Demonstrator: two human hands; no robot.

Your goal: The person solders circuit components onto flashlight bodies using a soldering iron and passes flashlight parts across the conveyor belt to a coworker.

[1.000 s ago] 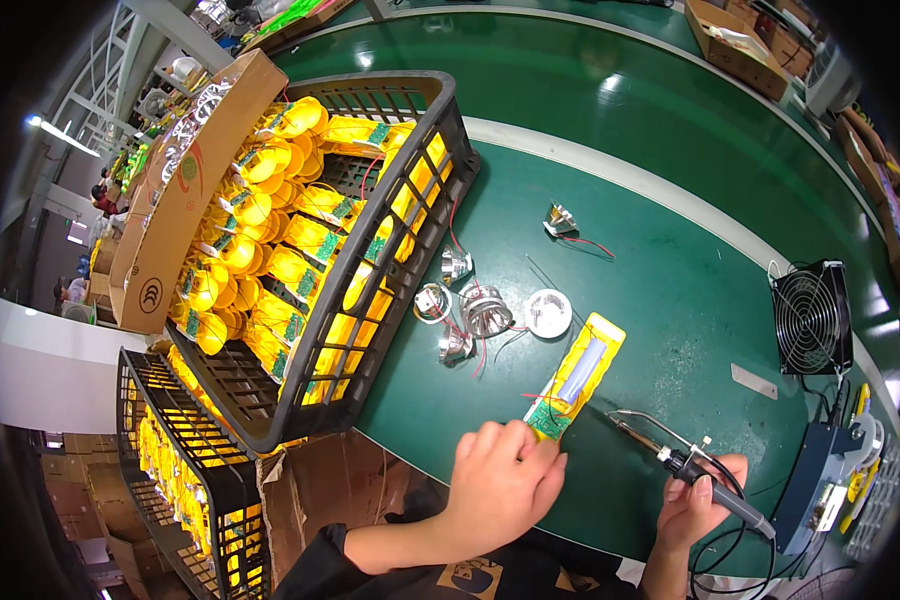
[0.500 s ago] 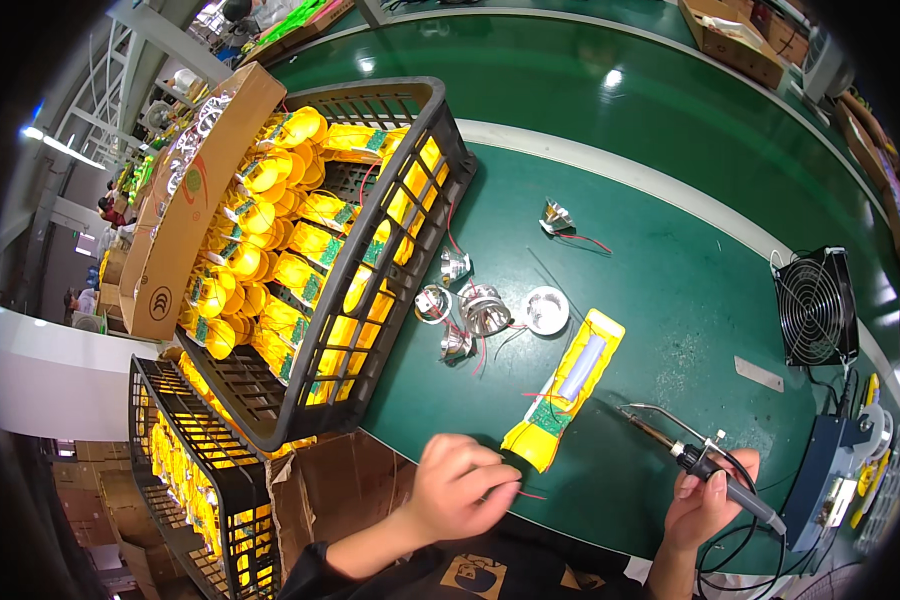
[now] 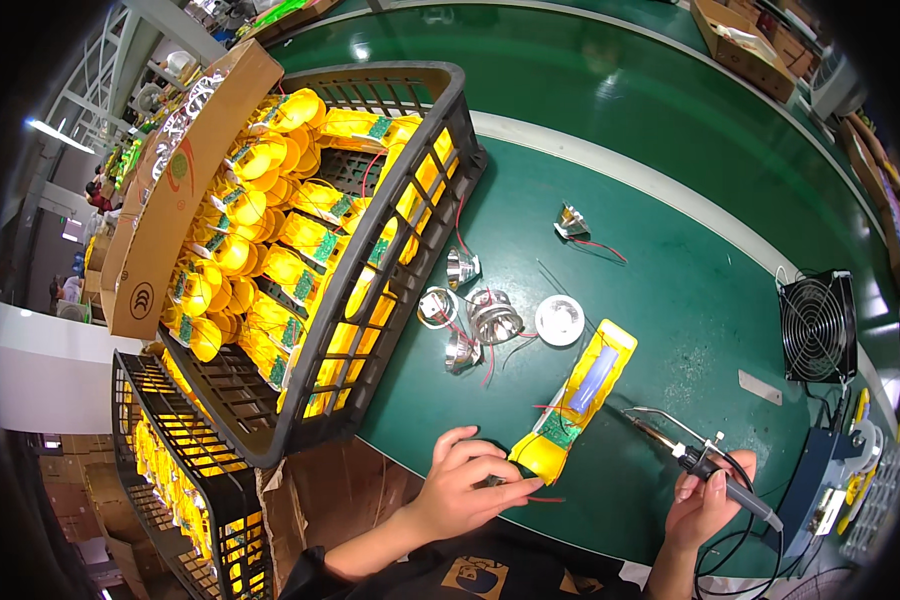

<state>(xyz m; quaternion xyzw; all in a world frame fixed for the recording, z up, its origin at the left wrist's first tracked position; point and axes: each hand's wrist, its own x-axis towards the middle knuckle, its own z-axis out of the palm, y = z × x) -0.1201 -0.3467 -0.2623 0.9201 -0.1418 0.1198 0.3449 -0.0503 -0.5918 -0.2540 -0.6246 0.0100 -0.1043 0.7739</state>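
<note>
At the bench's left edge I see a black plastic lattice crate [image 3: 410, 270] packed with yellow plastic torch housings [image 3: 260, 250], so most of the batch looks unworked. At the near edge my left hand [image 3: 465, 490] has its fingers closed on the head end of one open yellow torch housing with a green circuit board [image 3: 575, 400]. My right hand [image 3: 708, 500] is wrapped around a black-handled soldering iron [image 3: 705, 462], tip beside the housing, not touching; I judge the joint not yet made, while loose silver reflector cups [image 3: 490, 318] wait toward mid-bench.
</note>
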